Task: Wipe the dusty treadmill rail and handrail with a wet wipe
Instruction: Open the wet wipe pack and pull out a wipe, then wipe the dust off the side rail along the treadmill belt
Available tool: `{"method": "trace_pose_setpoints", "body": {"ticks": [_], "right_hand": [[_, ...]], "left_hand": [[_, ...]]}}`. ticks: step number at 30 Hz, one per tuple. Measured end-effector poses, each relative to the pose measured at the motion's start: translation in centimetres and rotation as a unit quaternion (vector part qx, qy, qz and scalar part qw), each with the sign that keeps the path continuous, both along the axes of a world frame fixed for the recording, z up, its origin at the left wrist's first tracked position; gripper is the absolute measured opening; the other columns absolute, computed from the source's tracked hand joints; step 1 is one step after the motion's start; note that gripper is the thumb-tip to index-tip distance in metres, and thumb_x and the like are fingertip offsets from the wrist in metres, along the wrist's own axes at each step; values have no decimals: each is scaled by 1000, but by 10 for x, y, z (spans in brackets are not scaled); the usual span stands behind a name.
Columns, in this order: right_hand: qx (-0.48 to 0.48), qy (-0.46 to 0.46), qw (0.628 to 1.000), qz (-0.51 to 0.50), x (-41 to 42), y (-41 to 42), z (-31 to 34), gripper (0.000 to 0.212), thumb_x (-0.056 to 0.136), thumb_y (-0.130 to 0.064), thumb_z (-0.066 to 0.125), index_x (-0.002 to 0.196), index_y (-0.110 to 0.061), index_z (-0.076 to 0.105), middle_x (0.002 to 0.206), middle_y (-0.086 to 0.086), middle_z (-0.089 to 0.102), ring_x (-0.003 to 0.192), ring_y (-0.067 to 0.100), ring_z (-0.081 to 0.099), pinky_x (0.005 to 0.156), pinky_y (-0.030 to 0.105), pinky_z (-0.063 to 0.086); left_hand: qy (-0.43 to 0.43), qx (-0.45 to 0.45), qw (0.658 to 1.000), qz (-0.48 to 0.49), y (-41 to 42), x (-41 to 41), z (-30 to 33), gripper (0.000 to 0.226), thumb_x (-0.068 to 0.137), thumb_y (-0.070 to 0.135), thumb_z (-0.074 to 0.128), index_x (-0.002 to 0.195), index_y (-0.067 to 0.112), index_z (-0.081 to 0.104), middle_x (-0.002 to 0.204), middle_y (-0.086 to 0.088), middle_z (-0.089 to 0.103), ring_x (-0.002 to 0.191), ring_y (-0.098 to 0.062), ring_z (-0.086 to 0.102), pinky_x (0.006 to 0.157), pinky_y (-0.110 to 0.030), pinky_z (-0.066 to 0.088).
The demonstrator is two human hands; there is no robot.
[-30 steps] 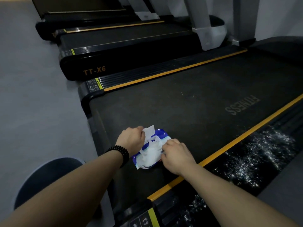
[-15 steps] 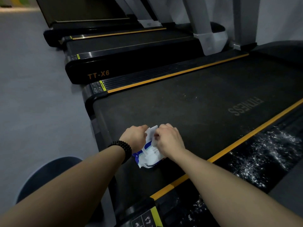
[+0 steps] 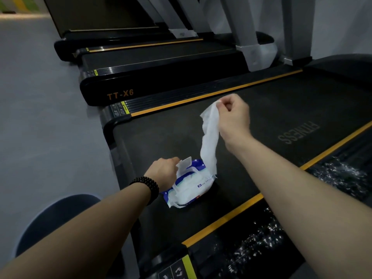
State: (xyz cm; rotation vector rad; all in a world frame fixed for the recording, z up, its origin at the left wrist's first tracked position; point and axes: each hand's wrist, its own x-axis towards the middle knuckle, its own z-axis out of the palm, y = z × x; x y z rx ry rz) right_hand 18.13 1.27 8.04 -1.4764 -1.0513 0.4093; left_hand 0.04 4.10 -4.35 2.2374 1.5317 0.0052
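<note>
Wet wipe hangs from right hand, pinched at top corner between fingertips, lower end reaching down to wipe pack. Pack lies on treadmill belt, below and left of right hand. Left hand curled on pack's left side, holds it down beside raised flap. Dusty rail with white specks, right of right forearm.
</note>
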Motion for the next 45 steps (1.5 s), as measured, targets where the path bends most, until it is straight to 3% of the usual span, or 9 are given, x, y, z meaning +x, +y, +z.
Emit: {"method": "trace_pose_setpoints", "body": {"ticks": [3,8,13,20,24,28,36,41,45], "right_hand": [[-25,-12,1000,7,6,-6,-6,9,101,-16,55,96,-17,62,92,-2,65,86,10,62,72,22,52],[-52,-26,998,-14,18,-12,-15,11,101,-18,55,94,-19,62,90,-4,65,85,8,61,69,21,48],[-59,-24,998,-12,23,-19,-17,11,101,-17,54,93,-21,62,91,-4,65,87,10,63,72,26,54],[-68,-41,997,14,19,-31,-13,11,102,-17,54,95,-23,61,91,-7,63,86,7,61,69,20,49],[-82,-43,994,64,14,-43,-5,10,100,-18,56,94,-22,63,89,-7,65,86,8,63,73,27,53],[-113,-8,987,114,7,-59,3,11,100,-21,58,93,-26,65,89,-6,68,87,11,67,81,40,59],[-186,13,975,124,0,-92,30,10,100,-21,58,95,-24,66,94,-5,67,92,11,64,86,40,58],[-234,211,925,212,-13,-109,62,40,87,-44,66,96,-6,74,94,14,75,87,27,73,74,42,61],[-203,58,942,260,-19,-122,76,27,90,-18,73,64,-23,69,64,-5,67,63,10,64,54,28,48]], "left_hand": [[0,22,1000,-19,-11,-2,1,35,104,27,43,137,27,53,104,-1,69,85,-19,65,75,-36,57],[62,92,983,-143,-49,-8,-13,60,98,61,39,153,38,33,159,7,38,142,-19,39,111,-43,40],[95,70,979,-164,-63,-10,-30,62,104,60,27,160,38,12,170,8,4,156,-20,2,124,-43,9],[-95,12,994,-51,-67,2,-18,55,104,48,43,156,31,34,163,10,30,150,-13,24,122,-35,22],[-527,-226,811,119,-63,26,30,64,95,36,67,149,10,44,151,-8,50,134,-23,52,117,-42,38],[-630,-407,658,67,-65,38,87,58,98,38,61,143,2,51,139,-25,56,129,-42,54,115,-56,37],[-633,-246,716,162,-87,30,120,25,99,14,61,120,0,62,113,-16,72,101,-29,70,86,-41,59],[-563,-114,801,167,-101,19,147,12,101,19,60,100,8,64,96,-15,71,89,-30,71,75,-52,59],[-526,-70,843,94,-106,1,169,10,101,19,61,93,16,67,88,-7,71,84,-29,69,75,-53,58]]}}
